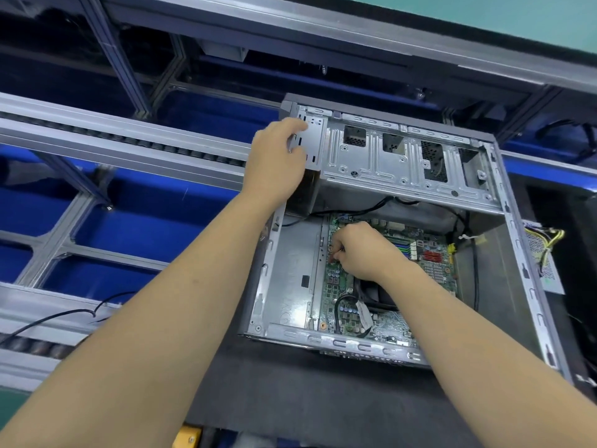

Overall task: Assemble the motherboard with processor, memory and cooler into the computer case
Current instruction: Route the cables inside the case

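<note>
2 bare hands in my view: left hand [278,156] curls over the grey metal computer case [529,286]; right hand [361,250] fingers pinch something small above the green motherboard [342,315].

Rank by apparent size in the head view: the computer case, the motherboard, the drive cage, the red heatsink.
1. Computer case
2. Drive cage and motherboard: unsure, since the right arm covers part of the board
3. Red heatsink
</note>
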